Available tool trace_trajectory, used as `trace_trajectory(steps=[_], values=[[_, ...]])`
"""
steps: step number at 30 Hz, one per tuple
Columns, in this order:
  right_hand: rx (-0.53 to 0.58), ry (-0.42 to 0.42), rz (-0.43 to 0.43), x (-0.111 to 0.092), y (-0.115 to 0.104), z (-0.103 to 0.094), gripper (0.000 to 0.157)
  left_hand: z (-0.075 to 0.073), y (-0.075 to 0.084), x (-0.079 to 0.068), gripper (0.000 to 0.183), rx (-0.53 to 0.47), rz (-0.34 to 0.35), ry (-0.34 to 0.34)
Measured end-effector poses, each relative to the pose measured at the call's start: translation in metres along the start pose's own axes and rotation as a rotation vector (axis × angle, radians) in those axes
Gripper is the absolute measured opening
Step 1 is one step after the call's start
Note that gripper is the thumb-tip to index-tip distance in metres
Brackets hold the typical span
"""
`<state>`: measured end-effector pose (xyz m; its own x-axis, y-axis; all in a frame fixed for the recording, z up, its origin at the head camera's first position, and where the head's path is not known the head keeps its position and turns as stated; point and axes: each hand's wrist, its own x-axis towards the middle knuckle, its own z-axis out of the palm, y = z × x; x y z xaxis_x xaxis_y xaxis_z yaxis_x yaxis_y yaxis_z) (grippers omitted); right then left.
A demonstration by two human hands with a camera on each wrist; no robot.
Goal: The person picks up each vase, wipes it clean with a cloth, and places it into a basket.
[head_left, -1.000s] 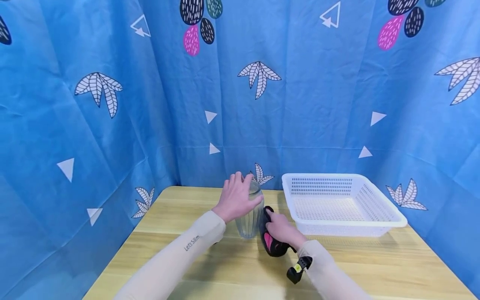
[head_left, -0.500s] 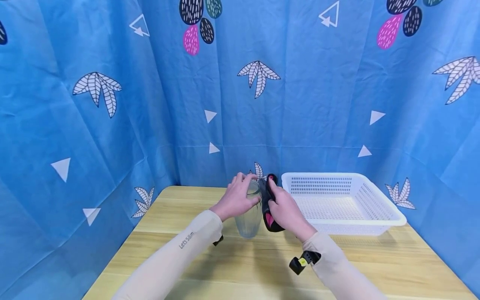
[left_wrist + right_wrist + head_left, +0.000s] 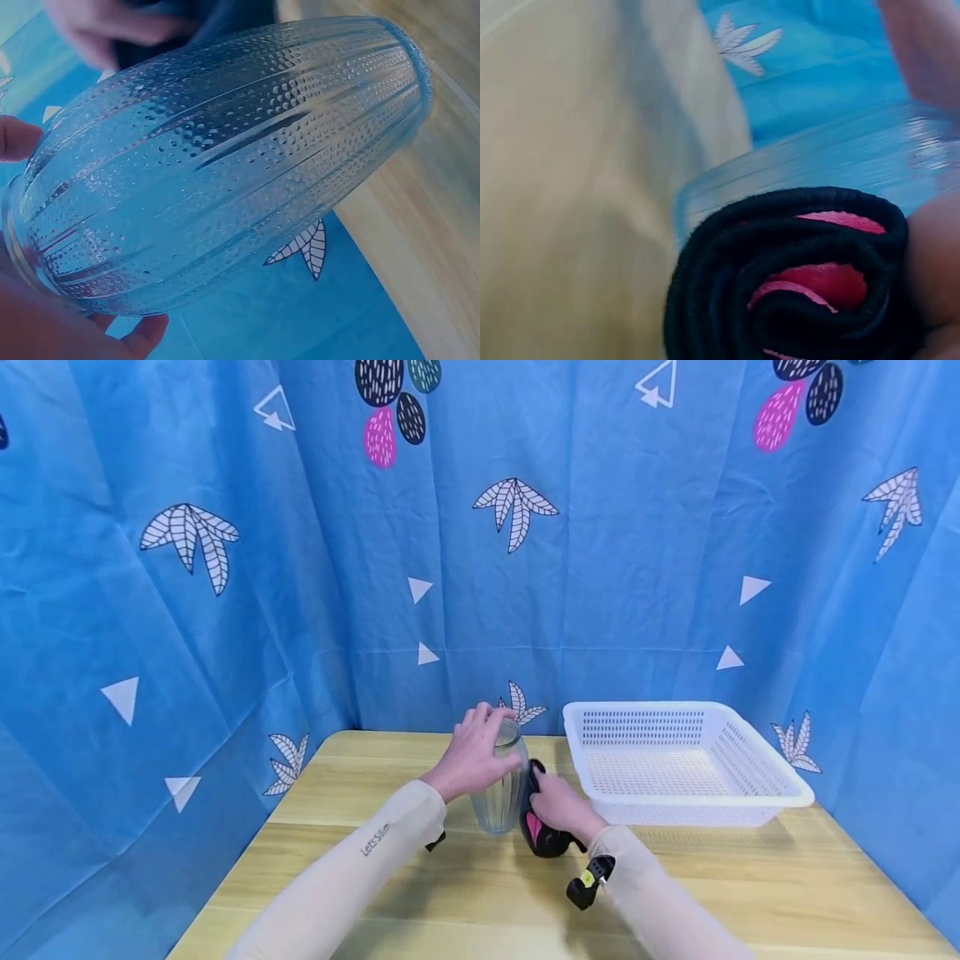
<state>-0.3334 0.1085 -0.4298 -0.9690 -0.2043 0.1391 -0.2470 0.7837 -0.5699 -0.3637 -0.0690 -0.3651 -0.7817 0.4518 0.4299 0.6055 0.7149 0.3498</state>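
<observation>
A clear ribbed glass vase (image 3: 497,806) with a dotted texture stands upright on the table. Near its rim, my left hand (image 3: 474,758) grips it, thumb on the near side and fingers behind. My right hand (image 3: 561,804) holds a rolled black cloth (image 3: 549,843) with a pink inner side along the vase's right side. In the right wrist view the end of the black cloth (image 3: 787,199) shows its coiled layers, the glass just behind. The left wrist view has the vase (image 3: 225,172) filling the middle, with the blurred right hand beyond it.
To the right stands a white perforated plastic basket (image 3: 697,800), close to my right hand. Blue patterned curtain (image 3: 450,527) hangs behind and beside the wooden table (image 3: 330,835), which has its back edge just past the vase.
My right hand moved the cloth up toward the vase's rim, then back down along its side. The left hand kept its grip, and the vase stayed in place.
</observation>
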Motion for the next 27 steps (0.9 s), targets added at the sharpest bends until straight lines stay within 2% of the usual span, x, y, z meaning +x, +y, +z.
trace_trajectory(steps=[4,7,12,15,18,27], values=[[-0.006,-0.07,-0.03,-0.003,0.007,0.012,0.052,0.0,-0.001,0.001,0.064,0.037,-0.003,0.014],[0.003,-0.085,-0.038,-0.007,0.005,0.009,0.052,0.0,-0.001,0.001,0.069,0.066,-0.014,0.021],[0.034,-0.077,0.005,-0.014,-0.007,-0.009,0.058,-0.001,0.0,0.001,0.076,0.259,-0.037,0.052],[0.055,-0.035,0.025,-0.02,-0.016,-0.021,0.06,-0.001,0.003,0.001,0.077,0.357,-0.038,0.072],[0.073,0.016,0.019,-0.023,-0.025,-0.034,0.061,-0.002,0.003,0.001,0.077,0.342,-0.045,0.059],[0.099,0.145,-0.072,-0.022,-0.045,-0.059,0.064,-0.007,0.005,-0.002,0.072,0.158,-0.072,-0.008]])
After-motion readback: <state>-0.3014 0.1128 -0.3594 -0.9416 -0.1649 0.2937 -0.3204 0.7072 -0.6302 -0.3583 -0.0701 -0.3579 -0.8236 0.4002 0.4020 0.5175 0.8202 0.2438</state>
